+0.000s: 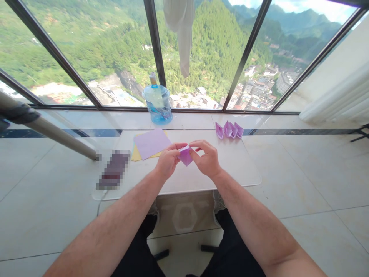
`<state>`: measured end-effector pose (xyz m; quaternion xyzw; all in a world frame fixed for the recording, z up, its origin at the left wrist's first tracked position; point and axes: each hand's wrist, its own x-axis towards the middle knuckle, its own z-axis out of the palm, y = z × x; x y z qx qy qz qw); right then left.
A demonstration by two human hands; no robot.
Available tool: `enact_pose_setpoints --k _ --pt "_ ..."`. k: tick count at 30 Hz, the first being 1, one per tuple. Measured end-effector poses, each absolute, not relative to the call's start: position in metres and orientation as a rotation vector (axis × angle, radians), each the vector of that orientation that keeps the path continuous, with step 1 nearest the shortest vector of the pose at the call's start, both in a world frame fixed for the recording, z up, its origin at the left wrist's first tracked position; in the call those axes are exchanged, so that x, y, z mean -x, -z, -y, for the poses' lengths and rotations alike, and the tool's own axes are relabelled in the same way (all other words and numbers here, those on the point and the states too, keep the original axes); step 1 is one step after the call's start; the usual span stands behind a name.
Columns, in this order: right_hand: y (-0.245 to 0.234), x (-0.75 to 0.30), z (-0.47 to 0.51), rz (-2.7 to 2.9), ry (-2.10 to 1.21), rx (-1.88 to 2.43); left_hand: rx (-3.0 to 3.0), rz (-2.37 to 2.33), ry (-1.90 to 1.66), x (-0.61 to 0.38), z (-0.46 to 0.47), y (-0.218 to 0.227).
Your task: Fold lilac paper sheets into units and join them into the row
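The left hand and the right hand meet over the middle of the low white surface. Both pinch a small folded purple paper between thumb and fingertips, the left on its left edge and the right on its upper right. The paper is held just above the surface, with its lower corner pointing down.

To the left of the hands, a flat purple sheet lies on top of yellow sheets. At the far right of the surface stands a row of folded purple pieces, set side by side. A pixelated dark object lies near the left edge. Beyond the surface, a blue water jug stands on the sill against the window, and a pale cloth hangs above it.
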<state>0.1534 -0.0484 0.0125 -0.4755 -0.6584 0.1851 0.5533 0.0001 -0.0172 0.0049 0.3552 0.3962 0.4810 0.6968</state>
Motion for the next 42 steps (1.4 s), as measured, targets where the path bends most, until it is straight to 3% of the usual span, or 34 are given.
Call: enact_pose_setpoints --k 12,42 --pt "-0.010 -0.151 0.052 1.699 -0.332 1.064 -0.768 -0.709 -1.096 -0.001 0.020 -0.009" --pt "-0.010 -0.145 0.057 1.986 -0.103 0.866 -0.583 -0.932 -1.044 0.004 0.021 -0.013"
